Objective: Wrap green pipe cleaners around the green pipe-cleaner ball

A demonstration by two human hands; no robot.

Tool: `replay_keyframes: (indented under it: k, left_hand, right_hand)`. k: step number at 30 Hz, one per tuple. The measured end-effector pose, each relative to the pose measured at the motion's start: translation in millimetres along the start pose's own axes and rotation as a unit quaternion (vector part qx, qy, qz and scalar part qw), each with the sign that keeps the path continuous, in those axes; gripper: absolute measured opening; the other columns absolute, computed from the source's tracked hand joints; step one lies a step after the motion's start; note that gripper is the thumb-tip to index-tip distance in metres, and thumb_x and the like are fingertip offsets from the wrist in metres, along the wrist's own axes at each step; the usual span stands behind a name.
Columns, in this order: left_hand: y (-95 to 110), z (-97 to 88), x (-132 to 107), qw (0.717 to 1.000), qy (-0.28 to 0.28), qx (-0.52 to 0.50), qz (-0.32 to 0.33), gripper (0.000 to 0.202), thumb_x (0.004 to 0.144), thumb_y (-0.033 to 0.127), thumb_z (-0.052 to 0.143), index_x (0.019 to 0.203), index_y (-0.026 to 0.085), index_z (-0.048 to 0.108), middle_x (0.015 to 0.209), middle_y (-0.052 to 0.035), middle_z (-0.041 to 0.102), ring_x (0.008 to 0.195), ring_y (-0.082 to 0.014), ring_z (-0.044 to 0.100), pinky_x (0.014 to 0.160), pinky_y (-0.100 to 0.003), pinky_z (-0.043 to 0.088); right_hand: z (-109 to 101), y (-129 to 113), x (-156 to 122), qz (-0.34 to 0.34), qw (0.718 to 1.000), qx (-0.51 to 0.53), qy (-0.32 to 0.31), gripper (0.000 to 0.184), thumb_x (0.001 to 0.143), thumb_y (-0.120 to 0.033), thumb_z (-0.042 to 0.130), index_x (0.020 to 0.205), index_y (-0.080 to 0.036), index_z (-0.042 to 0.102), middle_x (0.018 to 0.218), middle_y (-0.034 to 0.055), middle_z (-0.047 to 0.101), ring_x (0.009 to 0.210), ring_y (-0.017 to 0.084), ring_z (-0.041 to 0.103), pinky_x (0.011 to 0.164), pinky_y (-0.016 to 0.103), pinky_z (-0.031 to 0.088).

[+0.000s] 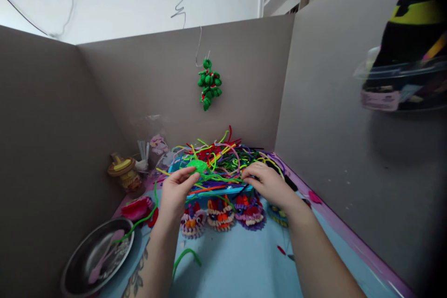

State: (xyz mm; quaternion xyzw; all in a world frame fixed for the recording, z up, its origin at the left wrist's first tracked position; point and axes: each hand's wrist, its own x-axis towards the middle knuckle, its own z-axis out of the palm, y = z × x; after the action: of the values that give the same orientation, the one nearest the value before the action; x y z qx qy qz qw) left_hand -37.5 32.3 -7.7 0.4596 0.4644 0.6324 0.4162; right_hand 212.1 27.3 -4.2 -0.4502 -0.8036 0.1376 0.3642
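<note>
My left hand (pixel 176 191) pinches a bright green piece made of pipe cleaners (pixel 198 165) between thumb and fingers. Loose green strands run from that piece toward my right hand (pixel 267 181), whose fingertips are closed together on the strand ends. Both hands are held above the front of a blue tray (pixel 209 193) heaped with pipe cleaners of many colours (pixel 223 158). One long green pipe cleaner (pixel 156 198) trails down left of my left wrist to a metal bowl. Below my left hand, another green length (pixel 188 252) curves over the blue table surface.
Several colourful fuzzy figures (pixel 221 216) line the tray's front. At left stand the metal bowl (pixel 65 272) with a pink tool (pixel 104 256) in it, and a jar (pixel 128 177). Grey partitions (pixel 237 74) enclose the table. A green ornament (pixel 209 84) hangs behind; a clear container (pixel 408 88) hangs right.
</note>
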Motion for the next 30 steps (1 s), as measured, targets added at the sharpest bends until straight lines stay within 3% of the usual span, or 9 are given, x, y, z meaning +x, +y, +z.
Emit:
replay_keyframes:
  k: [4, 8, 13, 18, 21, 25, 30]
  left_hand:
    - [-1, 3.3, -2, 1.000, -0.003, -0.008, -0.006, 0.037, 0.051, 0.030, 0.084, 0.082, 0.014, 0.073, 0.055, 0.0029, 0.059, 0.046, -0.0048, 0.044, 0.042, -0.016, 0.029]
    - [-4, 5.7, -4, 0.999, -0.006, -0.029, -0.017, 0.037, 0.052, 0.029, 0.084, 0.083, 0.014, 0.073, 0.053, 0.0032, 0.058, 0.045, -0.0050, 0.044, 0.042, -0.017, 0.030]
    - [-5, 13.7, -8, 0.999, -0.019, -0.040, -0.027, 0.035, 0.052, 0.030, 0.084, 0.080, 0.012, 0.072, 0.049, 0.0050, 0.054, 0.040, -0.0023, 0.036, 0.039, -0.016, 0.024]
    - [-4, 23.9, -16, 0.996, -0.035, -0.065, -0.050, 0.034, 0.052, 0.029, 0.084, 0.079, 0.012, 0.072, 0.047, 0.0058, 0.052, 0.038, -0.0018, 0.035, 0.038, -0.016, 0.022]
    - [-4, 27.1, -20, 0.994, -0.047, -0.083, -0.055, 0.032, 0.052, 0.027, 0.084, 0.079, 0.013, 0.072, 0.049, 0.0050, 0.054, 0.039, -0.0019, 0.036, 0.038, -0.016, 0.023]
    - [-5, 28.8, -22, 0.992, -0.050, -0.102, -0.061, 0.030, 0.052, 0.025, 0.084, 0.078, 0.014, 0.073, 0.050, 0.0049, 0.055, 0.040, -0.0018, 0.036, 0.038, -0.016, 0.023]
    - [-5, 30.4, -23, 0.990, -0.056, -0.118, -0.059, 0.028, 0.052, 0.024, 0.084, 0.076, 0.015, 0.073, 0.050, 0.0051, 0.055, 0.041, -0.0021, 0.038, 0.040, -0.015, 0.026]
  right_hand:
    - [11, 2, 3, -0.014, 1.000, -0.014, 0.001, 0.017, 0.081, -0.009, 0.050, 0.071, -0.019, 0.059, 0.081, 0.0044, 0.062, 0.083, 0.019, 0.054, 0.076, 0.033, 0.043]
    - [16, -3, 4, 0.016, 0.997, 0.073, 0.003, 0.016, 0.084, -0.013, 0.046, 0.074, -0.019, 0.057, 0.077, 0.0018, 0.060, 0.073, 0.016, 0.056, 0.067, 0.028, 0.043]
    - [24, -17, 5, 0.039, 0.986, 0.155, 0.045, 0.011, 0.081, -0.020, 0.054, 0.088, -0.019, 0.062, 0.081, 0.0024, 0.065, 0.076, 0.017, 0.060, 0.069, 0.029, 0.046]
    - [35, -29, 6, 0.070, 0.939, 0.304, 0.142, 0.008, 0.081, -0.028, 0.057, 0.080, -0.020, 0.058, 0.069, -0.0011, 0.058, 0.065, 0.015, 0.058, 0.060, 0.025, 0.046]
    - [40, -33, 6, 0.084, 0.923, 0.320, 0.195, 0.012, 0.081, -0.031, 0.059, 0.078, -0.019, 0.058, 0.069, -0.0009, 0.058, 0.064, 0.014, 0.057, 0.059, 0.024, 0.045]
    - [45, -39, 8, 0.104, 0.916, 0.338, 0.189, 0.015, 0.078, -0.031, 0.061, 0.071, -0.018, 0.057, 0.065, -0.0014, 0.056, 0.061, 0.013, 0.053, 0.056, 0.024, 0.042]
    - [55, -46, 13, 0.143, 0.880, 0.414, 0.184, 0.019, 0.072, -0.032, 0.066, 0.065, -0.017, 0.055, 0.060, -0.0032, 0.052, 0.057, 0.011, 0.047, 0.054, 0.023, 0.038]
